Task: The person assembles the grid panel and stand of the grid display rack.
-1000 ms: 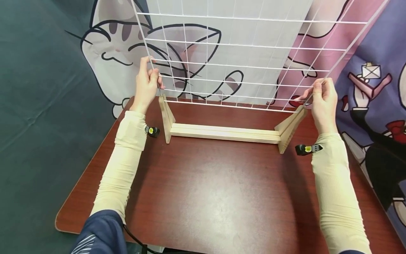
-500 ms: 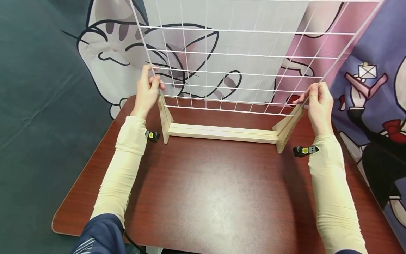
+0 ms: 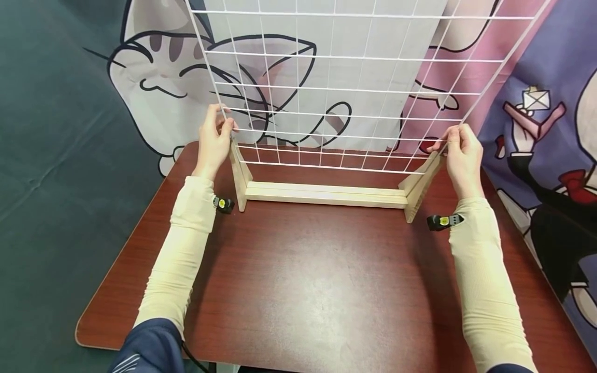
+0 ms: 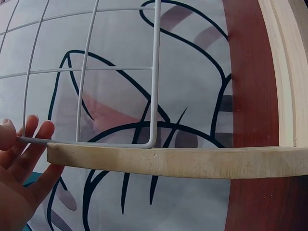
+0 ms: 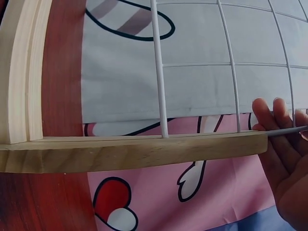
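Note:
A white wire grid panel (image 3: 336, 89) stands upright over a pale wooden stand (image 3: 324, 195). My left hand (image 3: 214, 142) pinches the panel's left edge rod, just above the stand's left side piece (image 4: 173, 161). Opposite it, my right hand (image 3: 465, 158) grips the right edge rod at the top of the right side piece (image 5: 134, 151). The panel's lower corners sit along the inner sides of both side pieces. Its bottom rod hangs above the crossbar, apart from it. The panel's top runs out of the head view.
The stand is on a reddish-brown table (image 3: 298, 290). Behind it hangs a printed cloth (image 3: 154, 114) with cartoon figures, and a green cloth (image 3: 46, 207) lies to the left. Small black devices (image 3: 224, 204) are strapped at both wrists.
Both hands have lowered with the wire grid panel, which has slid further down between the stand's side pieces. The right hand has come slightly inward. The grip has stayed the same.

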Available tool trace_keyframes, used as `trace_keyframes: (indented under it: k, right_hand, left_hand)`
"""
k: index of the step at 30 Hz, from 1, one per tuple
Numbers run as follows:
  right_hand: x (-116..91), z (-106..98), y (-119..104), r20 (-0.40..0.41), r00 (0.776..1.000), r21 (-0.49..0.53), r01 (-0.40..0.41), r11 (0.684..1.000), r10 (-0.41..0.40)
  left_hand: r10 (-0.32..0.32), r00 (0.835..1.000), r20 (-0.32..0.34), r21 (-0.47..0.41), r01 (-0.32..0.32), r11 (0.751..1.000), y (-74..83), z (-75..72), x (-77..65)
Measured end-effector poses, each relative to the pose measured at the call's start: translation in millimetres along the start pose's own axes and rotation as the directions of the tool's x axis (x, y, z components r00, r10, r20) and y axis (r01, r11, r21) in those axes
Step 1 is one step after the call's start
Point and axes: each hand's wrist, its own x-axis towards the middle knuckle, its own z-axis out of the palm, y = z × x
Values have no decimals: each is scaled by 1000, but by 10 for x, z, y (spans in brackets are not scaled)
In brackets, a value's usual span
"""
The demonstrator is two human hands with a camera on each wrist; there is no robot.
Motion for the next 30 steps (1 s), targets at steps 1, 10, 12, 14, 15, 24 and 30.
trace_keyframes:
  k: [1,10,12,14,15,24,30]
  right_hand:
    - [-3,6,-6,1,1000,12,-3,1000,3]
    - [21,47,51,-3,1000,4,-3,1000,3]
    - [49,48,102,-13,1000,-11,-8,1000,8]
    - [76,47,150,-24,1000,-30,-8,1000,7]
    - [88,45,168,-30,999,-25,-18,1000,17]
    - [127,25,161,-82,994,-55,-82,995,77]
    - [128,51,142,-110,992,-99,-81,992,70]
  left_hand:
    - [1,1000,1,2,-1,1000,-2,0,-5]
    - [-35,999,5,11,34,999,-44,-1,-31]
    - [-42,999,6,11,42,999,-58,1,-38]
    - [-49,999,8,6,49,999,-69,3,-43]
    - [-53,999,10,6,53,999,-70,5,-46]
    - [-64,998,20,13,64,998,-82,16,-70]
    - [-67,997,-41,41,68,997,-38,24,-49]
